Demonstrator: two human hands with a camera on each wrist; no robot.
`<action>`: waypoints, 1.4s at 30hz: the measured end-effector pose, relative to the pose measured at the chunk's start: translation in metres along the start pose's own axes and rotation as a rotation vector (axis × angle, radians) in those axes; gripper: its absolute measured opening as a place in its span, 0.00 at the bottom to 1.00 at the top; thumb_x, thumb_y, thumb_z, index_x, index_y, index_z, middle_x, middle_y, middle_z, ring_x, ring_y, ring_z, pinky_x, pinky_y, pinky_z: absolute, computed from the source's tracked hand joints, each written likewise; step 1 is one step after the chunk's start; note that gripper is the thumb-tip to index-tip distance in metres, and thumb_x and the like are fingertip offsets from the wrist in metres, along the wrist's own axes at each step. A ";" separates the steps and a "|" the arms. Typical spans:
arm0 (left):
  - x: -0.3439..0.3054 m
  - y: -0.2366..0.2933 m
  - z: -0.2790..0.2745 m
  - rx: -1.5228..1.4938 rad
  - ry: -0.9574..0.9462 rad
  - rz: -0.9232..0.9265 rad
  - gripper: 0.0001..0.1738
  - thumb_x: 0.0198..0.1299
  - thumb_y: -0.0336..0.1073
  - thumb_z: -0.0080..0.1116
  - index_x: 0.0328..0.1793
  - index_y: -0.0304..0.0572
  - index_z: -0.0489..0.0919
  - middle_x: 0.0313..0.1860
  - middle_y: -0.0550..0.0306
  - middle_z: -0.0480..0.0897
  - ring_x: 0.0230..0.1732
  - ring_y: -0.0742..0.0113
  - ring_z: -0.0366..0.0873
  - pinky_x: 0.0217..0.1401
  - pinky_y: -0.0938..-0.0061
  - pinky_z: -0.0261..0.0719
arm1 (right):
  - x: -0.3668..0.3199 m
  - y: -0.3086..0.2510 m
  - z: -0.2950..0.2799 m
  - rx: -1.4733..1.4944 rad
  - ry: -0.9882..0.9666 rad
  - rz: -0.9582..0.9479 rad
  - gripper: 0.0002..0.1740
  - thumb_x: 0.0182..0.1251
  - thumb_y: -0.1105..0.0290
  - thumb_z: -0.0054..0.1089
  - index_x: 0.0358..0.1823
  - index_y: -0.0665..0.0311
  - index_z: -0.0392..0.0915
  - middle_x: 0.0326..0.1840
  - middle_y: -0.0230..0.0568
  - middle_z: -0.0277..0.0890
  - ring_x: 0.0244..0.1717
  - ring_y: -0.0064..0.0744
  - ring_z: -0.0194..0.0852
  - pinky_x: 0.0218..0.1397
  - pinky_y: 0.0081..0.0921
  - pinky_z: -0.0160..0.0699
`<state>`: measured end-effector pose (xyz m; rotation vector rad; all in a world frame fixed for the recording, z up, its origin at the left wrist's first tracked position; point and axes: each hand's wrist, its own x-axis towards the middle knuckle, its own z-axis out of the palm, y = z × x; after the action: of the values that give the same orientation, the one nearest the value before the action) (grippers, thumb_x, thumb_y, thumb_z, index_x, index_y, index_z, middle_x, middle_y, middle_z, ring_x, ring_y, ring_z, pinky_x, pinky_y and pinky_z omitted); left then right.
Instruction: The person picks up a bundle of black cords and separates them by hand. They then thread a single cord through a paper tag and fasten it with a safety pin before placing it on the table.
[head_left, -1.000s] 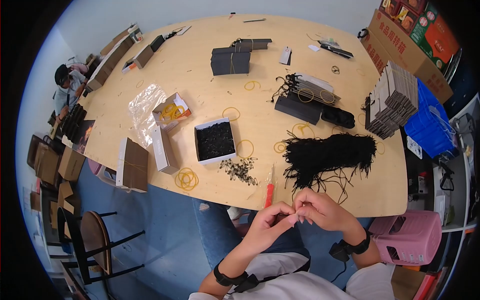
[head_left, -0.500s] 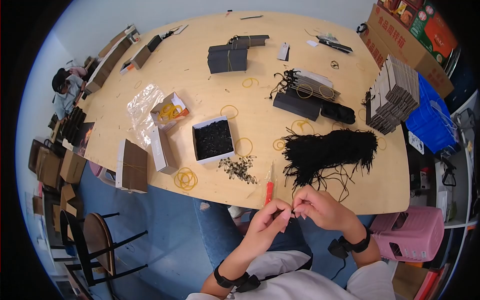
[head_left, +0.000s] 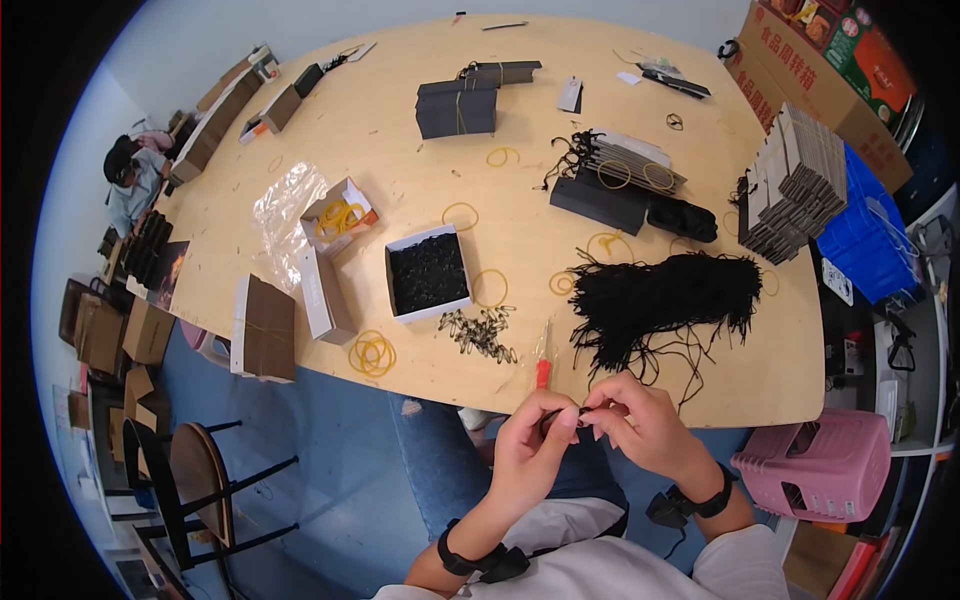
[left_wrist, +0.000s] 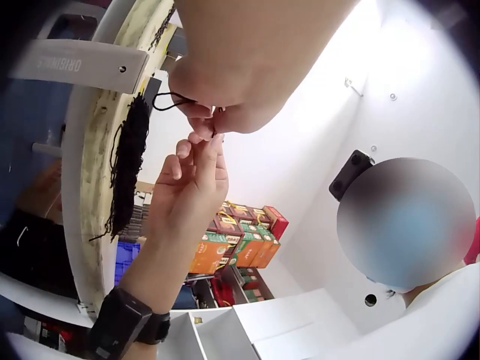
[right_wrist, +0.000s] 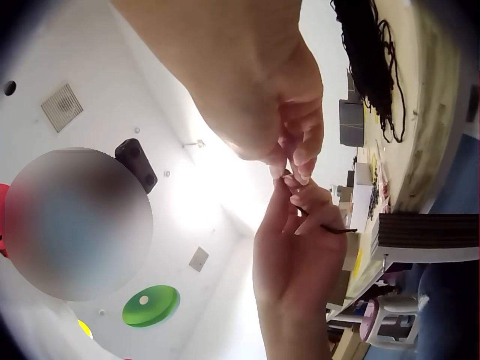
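Above the table's near edge, the left hand (head_left: 530, 440) grips a thin black cord (left_wrist: 160, 103) with curled fingers; the cord's loop sticks out in the left wrist view. Fingertip to fingertip with it, the right hand (head_left: 645, 425) pinches a small dark piece (right_wrist: 286, 172), which may be cord or a pin. The fingers partly hide it. A bundle of black cords (head_left: 665, 300) lies beyond the right hand. Small metal pins (head_left: 478, 334) lie in a loose pile beside a white box of small black items (head_left: 428, 274). A red-handled tool (head_left: 543, 373) lies near the edge.
Yellow rubber bands (head_left: 372, 353), an open box of bands (head_left: 340, 217) and upright card stacks (head_left: 264, 330) are at left. Dark bundles (head_left: 456, 113) stand farther back. Right: stacked tags (head_left: 795, 185), a blue bin (head_left: 868, 235) and a pink stool (head_left: 815, 465). Another person (head_left: 135, 180) sits far left.
The left hand has turned more upright, and a dark loop now shows by its fingers. Both hands remain close together; the right has moved only slightly. The head view has shifted a little.
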<state>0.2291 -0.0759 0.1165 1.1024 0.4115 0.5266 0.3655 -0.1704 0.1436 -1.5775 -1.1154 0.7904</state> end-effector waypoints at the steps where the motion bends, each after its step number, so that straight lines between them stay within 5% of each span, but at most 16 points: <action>1: 0.000 -0.002 0.001 0.010 0.025 0.042 0.07 0.70 0.32 0.52 0.45 0.35 0.74 0.37 0.62 0.76 0.35 0.80 0.71 0.41 0.84 0.71 | 0.000 -0.001 0.000 -0.010 -0.004 0.023 0.09 0.66 0.75 0.60 0.43 0.66 0.69 0.29 0.37 0.77 0.26 0.22 0.75 0.29 0.20 0.74; 9: 0.000 -0.002 0.004 0.336 0.158 0.224 0.06 0.69 0.30 0.54 0.42 0.34 0.76 0.33 0.60 0.77 0.31 0.78 0.72 0.38 0.83 0.73 | 0.002 0.001 0.004 0.028 -0.005 0.010 0.10 0.67 0.76 0.59 0.45 0.66 0.69 0.31 0.37 0.78 0.26 0.25 0.76 0.29 0.22 0.74; 15: 0.001 0.002 -0.008 0.329 -0.024 0.065 0.06 0.69 0.29 0.52 0.43 0.33 0.76 0.37 0.60 0.77 0.37 0.79 0.74 0.42 0.82 0.73 | 0.005 0.002 -0.007 -0.138 0.014 -0.147 0.08 0.63 0.78 0.61 0.41 0.65 0.73 0.32 0.40 0.77 0.28 0.33 0.78 0.30 0.25 0.76; 17: 0.001 0.006 -0.003 0.019 -0.010 -0.043 0.07 0.70 0.31 0.51 0.43 0.34 0.76 0.35 0.60 0.77 0.35 0.78 0.74 0.40 0.82 0.72 | 0.006 0.002 -0.008 -0.211 0.012 -0.210 0.07 0.61 0.79 0.62 0.39 0.65 0.74 0.31 0.41 0.77 0.28 0.36 0.79 0.30 0.26 0.76; 21: 0.001 0.012 -0.003 -0.124 -0.002 -0.190 0.08 0.70 0.32 0.51 0.44 0.33 0.77 0.34 0.60 0.79 0.34 0.78 0.74 0.39 0.83 0.73 | 0.008 0.007 -0.004 -0.340 0.080 -0.380 0.08 0.57 0.81 0.63 0.38 0.67 0.76 0.31 0.41 0.78 0.30 0.39 0.80 0.31 0.29 0.78; 25: 0.002 0.005 -0.001 0.019 0.081 -0.070 0.08 0.69 0.31 0.53 0.44 0.32 0.78 0.35 0.58 0.81 0.35 0.78 0.75 0.38 0.85 0.74 | 0.008 0.004 0.002 -0.380 0.174 -0.492 0.10 0.56 0.81 0.64 0.40 0.69 0.78 0.31 0.41 0.78 0.30 0.39 0.80 0.31 0.29 0.78; 33: 0.002 -0.002 0.000 0.400 0.148 0.106 0.06 0.67 0.29 0.56 0.42 0.32 0.78 0.36 0.58 0.82 0.28 0.80 0.74 0.31 0.86 0.72 | 0.007 0.002 0.007 -0.452 0.207 -0.417 0.08 0.57 0.81 0.62 0.38 0.67 0.77 0.28 0.40 0.76 0.25 0.38 0.77 0.26 0.29 0.74; 35: 0.004 0.003 0.003 0.751 0.237 0.263 0.03 0.63 0.28 0.60 0.38 0.36 0.79 0.26 0.58 0.78 0.24 0.75 0.71 0.28 0.80 0.71 | 0.007 0.002 0.009 -0.473 0.202 -0.389 0.08 0.57 0.81 0.62 0.38 0.67 0.76 0.28 0.40 0.75 0.25 0.38 0.75 0.25 0.30 0.73; 39: 0.008 -0.001 0.002 0.789 0.269 0.399 0.02 0.62 0.26 0.60 0.38 0.37 0.78 0.24 0.57 0.74 0.22 0.71 0.69 0.26 0.78 0.67 | 0.009 0.004 0.010 -0.413 0.162 -0.306 0.07 0.59 0.80 0.61 0.37 0.66 0.73 0.28 0.40 0.72 0.26 0.40 0.75 0.26 0.31 0.72; 42: 0.006 -0.004 0.000 0.592 0.229 0.274 0.03 0.64 0.27 0.59 0.41 0.36 0.77 0.29 0.66 0.76 0.24 0.84 0.66 0.25 0.88 0.62 | 0.010 0.001 0.007 -0.445 0.121 -0.267 0.07 0.60 0.79 0.59 0.37 0.66 0.72 0.29 0.40 0.71 0.27 0.41 0.75 0.27 0.32 0.72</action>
<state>0.2348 -0.0734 0.1120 1.6900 0.6449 0.8065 0.3625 -0.1587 0.1410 -1.7590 -1.4429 0.2738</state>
